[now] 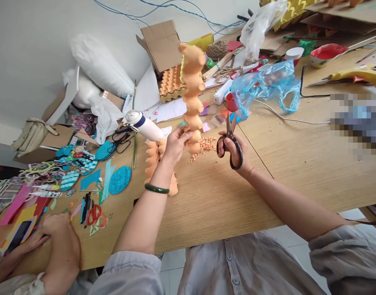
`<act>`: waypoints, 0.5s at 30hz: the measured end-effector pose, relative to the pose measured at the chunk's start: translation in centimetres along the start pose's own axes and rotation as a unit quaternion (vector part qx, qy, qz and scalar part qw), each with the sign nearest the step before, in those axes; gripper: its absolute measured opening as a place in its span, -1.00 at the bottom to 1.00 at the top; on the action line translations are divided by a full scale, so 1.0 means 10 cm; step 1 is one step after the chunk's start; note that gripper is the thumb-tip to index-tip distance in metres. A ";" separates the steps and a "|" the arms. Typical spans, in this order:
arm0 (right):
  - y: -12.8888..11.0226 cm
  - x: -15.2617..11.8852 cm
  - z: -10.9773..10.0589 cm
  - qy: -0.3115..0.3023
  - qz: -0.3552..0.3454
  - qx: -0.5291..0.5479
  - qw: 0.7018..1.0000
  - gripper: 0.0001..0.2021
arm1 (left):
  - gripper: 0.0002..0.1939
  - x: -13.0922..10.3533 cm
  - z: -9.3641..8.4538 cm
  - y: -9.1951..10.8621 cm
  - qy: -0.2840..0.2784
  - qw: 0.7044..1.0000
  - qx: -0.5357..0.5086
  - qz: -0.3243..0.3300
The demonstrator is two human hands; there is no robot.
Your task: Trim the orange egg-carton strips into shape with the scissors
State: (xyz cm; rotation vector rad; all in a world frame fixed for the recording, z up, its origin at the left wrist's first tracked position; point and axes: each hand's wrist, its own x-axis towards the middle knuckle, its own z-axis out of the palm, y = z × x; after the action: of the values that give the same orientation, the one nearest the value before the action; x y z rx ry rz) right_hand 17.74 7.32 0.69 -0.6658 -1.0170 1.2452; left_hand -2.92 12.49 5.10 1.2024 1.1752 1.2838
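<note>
My left hand (176, 144) grips an orange egg-carton strip (193, 96) near its lower end, and the strip stands upright above the table. To its right, my right hand (237, 153) holds black-handled scissors (231, 137), with fingers through the loops. The blades point up and are spread apart, away from the strip. Orange scraps (208, 144) lie on the table just behind and beside the strip's lower end. More orange egg-carton strips (152, 157) rest on the table, partly hidden by my left forearm.
On the left, another person's hands (54, 229) rest near red-handled scissors (94, 214) and paper pieces. A white bottle (144, 125), stacked egg trays (171, 82) and a blue plastic bag (267, 88) stand or lie farther back. Yellow-handled pliers (354, 76) lie at the right.
</note>
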 end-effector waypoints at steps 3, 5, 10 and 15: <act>0.04 0.02 0.00 -0.011 0.063 -0.001 0.998 -0.50 | -0.75 -0.25 0.01 -0.14 0.029 0.994 -0.103 -0.037; 0.07 0.02 0.01 -0.026 0.097 -0.011 0.995 -0.46 | -0.78 -0.43 0.05 -0.23 0.053 0.987 -0.140 -0.064; 0.07 -0.04 0.05 -0.063 0.128 -0.055 0.988 -0.47 | -0.79 -0.75 0.16 -0.40 0.097 0.956 -0.237 -0.143; 0.02 -0.10 0.07 -0.129 0.126 -0.103 0.978 -0.56 | -0.68 -0.89 0.20 -0.46 0.083 0.961 -0.202 -0.168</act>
State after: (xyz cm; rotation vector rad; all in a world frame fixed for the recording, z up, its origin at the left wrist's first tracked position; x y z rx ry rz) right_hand 17.06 6.35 0.58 -0.8285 -1.3204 1.4871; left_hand -0.50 3.86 0.18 0.5787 1.1095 1.2987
